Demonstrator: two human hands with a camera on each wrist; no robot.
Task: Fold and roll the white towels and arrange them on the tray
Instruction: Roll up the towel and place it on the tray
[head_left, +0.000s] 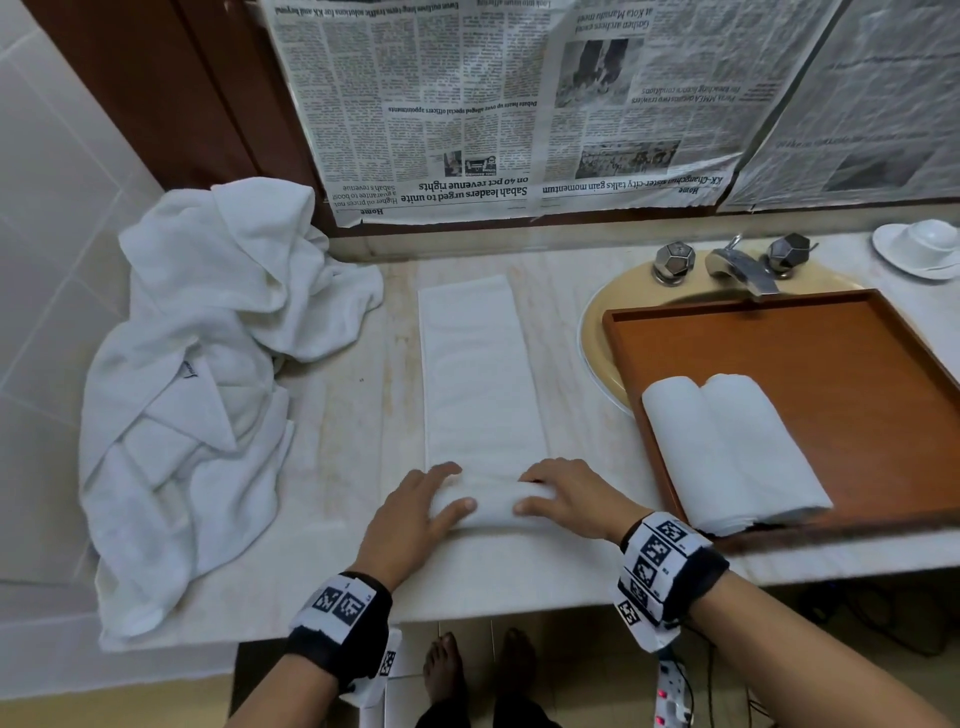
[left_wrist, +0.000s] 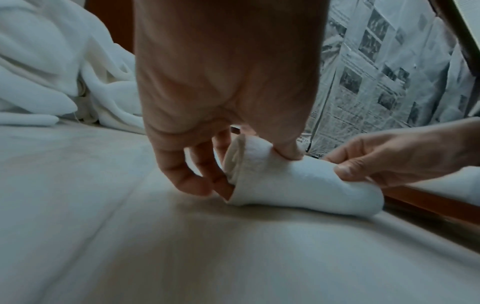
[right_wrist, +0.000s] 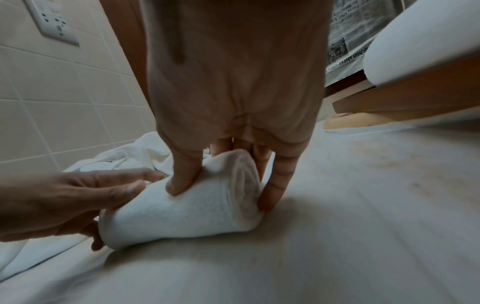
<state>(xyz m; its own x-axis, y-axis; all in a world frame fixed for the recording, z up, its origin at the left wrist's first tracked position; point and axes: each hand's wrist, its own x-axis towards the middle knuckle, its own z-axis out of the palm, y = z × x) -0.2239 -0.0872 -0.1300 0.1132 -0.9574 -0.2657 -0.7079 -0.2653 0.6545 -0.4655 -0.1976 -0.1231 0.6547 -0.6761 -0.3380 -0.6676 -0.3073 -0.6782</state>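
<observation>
Slack threatens: my left hand and right hand curl round the half-rolled towel beside the tray; uneven pressure would skew it.

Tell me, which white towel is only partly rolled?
The towel on the counter between both hands: its near end is rolled, the rest lies flat. The two on the tray are fully rolled, and the pile at left is crumpled.
</observation>
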